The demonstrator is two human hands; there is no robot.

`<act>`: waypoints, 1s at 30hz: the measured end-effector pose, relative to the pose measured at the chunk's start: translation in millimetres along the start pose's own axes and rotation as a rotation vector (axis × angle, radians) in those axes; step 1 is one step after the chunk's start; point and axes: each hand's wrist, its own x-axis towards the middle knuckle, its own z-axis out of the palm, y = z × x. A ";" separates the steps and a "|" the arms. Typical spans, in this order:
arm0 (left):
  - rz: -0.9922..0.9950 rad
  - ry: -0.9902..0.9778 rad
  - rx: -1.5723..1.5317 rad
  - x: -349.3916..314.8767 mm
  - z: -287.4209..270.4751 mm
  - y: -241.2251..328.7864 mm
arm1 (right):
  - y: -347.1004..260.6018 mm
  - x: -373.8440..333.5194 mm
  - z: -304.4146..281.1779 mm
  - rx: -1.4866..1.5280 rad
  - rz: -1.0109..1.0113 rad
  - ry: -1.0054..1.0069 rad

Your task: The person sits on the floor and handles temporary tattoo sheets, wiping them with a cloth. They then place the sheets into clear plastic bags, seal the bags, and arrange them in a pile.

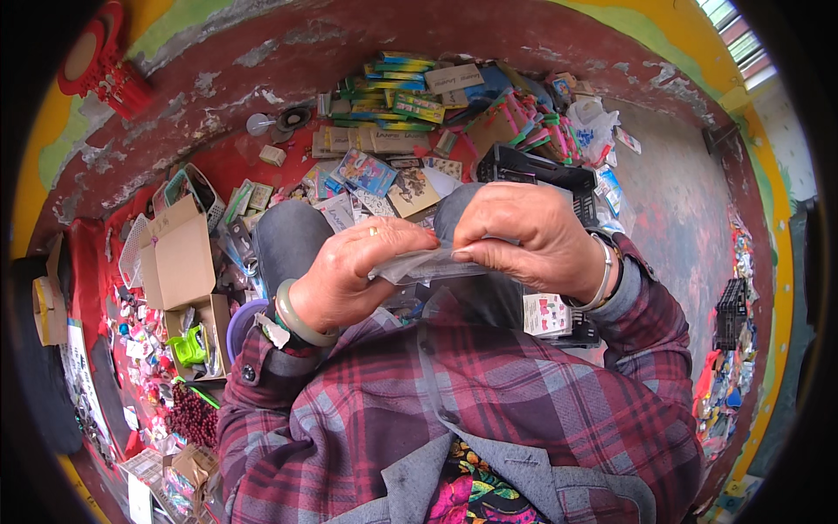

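Both of my hands meet in front of my chest, above my knees, around a clear plastic bag [419, 267]. My left hand [371, 253] grips the bag's left part, fingers closed over its upper edge. With thumb and bent fingers, my right hand [519, 231] pinches the bag's upper right edge. The bag hangs slack below the fingers, and what it contains, if anything, I cannot make out. Just below my right wrist a white card with small pink and dark pictures [546, 314] stands by a black crate.
Stacked yellow-green boxes [397, 92] and booklets [367, 173] lie against the far wall. A black plastic crate [537, 166] stands beyond my right hand. Left are an open cardboard box [179, 262], a white basket [135, 253] and dark red beads [192, 415]. Small goods line the right wall.
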 end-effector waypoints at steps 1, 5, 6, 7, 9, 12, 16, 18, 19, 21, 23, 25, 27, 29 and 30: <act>-0.044 -0.007 -0.056 -2.3 -0.1 2.4 | 1.0 1.8 0.8 0.020 0.008 -0.005; 0.000 0.047 -0.133 -8.2 -1.1 -1.6 | -0.5 3.6 6.4 0.035 -0.027 0.000; 0.030 0.067 -0.127 -9.3 -1.4 -2.8 | -0.6 3.6 8.7 0.065 -0.020 -0.011; 0.049 0.068 -0.089 -10.8 -0.7 -3.1 | -0.8 3.7 10.5 0.097 -0.012 -0.024; 0.087 0.070 -0.014 -13.3 1.2 -3.5 | -5.4 5.3 7.9 0.198 0.179 -0.142; 0.169 0.099 0.090 -14.1 5.6 -6.6 | -8.2 2.9 9.0 0.284 0.258 -0.181; 0.277 0.040 0.221 -7.3 2.0 -0.4 | -10.0 2.9 10.1 0.243 0.162 -0.242; 0.315 0.003 0.285 -6.2 0.3 3.7 | -15.3 3.5 6.0 0.273 0.235 -0.328; 0.333 0.001 0.313 -5.3 -0.4 5.9 | -13.7 1.8 4.7 0.278 0.236 -0.356; 0.352 0.000 0.355 -4.2 -1.6 10.1 | -13.3 0.1 0.6 0.258 0.195 -0.389; 0.356 0.009 0.405 -2.5 -3.5 13.4 | -11.5 -1.9 0.7 0.222 0.124 -0.370; 0.359 0.014 0.445 -1.4 -4.4 15.4 | -5.7 -5.9 4.9 0.169 0.021 -0.300; 0.362 0.015 0.472 -0.9 -4.4 16.4 | -7.6 -5.0 5.3 0.151 0.024 -0.299; 0.352 0.027 0.458 0.0 -4.2 16.6 | -9.6 -4.3 5.1 0.119 0.015 -0.273; 0.347 0.033 0.451 0.5 -4.1 16.4 | -10.2 -4.3 4.9 0.096 0.003 -0.247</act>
